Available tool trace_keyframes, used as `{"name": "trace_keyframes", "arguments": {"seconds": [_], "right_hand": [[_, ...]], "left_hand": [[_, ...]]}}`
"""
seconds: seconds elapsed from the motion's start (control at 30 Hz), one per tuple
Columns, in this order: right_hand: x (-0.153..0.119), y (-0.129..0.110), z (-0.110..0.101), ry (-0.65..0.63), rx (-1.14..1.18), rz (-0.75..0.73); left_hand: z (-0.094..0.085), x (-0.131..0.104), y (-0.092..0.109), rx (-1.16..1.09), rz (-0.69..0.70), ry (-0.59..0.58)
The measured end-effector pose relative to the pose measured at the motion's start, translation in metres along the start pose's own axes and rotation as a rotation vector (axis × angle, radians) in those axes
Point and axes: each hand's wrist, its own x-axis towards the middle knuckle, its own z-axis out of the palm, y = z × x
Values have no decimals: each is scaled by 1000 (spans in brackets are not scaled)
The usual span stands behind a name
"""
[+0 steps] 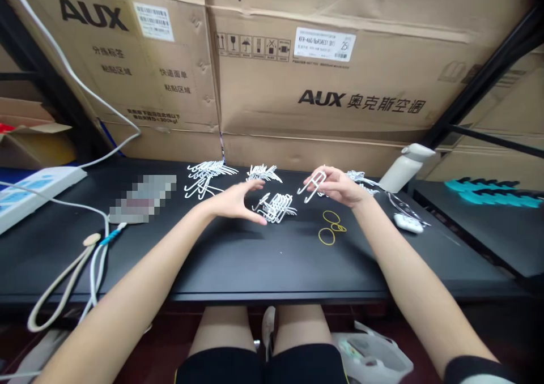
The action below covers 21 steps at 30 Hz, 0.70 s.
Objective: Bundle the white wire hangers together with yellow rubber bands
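My right hand (336, 186) pinches a white wire hook (313, 187) and holds it above the black table. With thumb and fingers spread, my left hand (238, 201) is beside a small stack of white hooks (278, 207) at the table's middle; nothing shows in its grasp. Behind that stack lies another bunch of white hooks (264, 173). A larger pile of hooks (206, 175) sits to the left, and more hooks (361, 179) lie partly hidden behind my right hand. Several yellow rubber bands (327, 236) rest on the table near my right forearm.
Large cardboard boxes (263, 101) stand along the back of the black table (272, 271). On the right are a white bottle (406, 166) and a white case (408, 223). A power strip (42, 194), cables and a blurred phone-like object (142, 199) occupy the left.
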Motion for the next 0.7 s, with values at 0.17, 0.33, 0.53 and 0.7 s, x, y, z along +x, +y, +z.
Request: {"name": "trace_keyframes", "arguments": {"seconds": [0.17, 0.33, 0.53, 0.7], "right_hand": [[2, 13, 0, -192, -76, 142], [4, 12, 13, -254, -113, 169], [6, 18, 17, -244, -109, 173], [7, 22, 18, -249, -108, 188]], "left_hand": [[12, 4, -4, 6, 26, -82], [15, 8, 3, -130, 12, -29], [14, 5, 4, -159, 21, -90], [16, 5, 4, -117, 64, -74]]}}
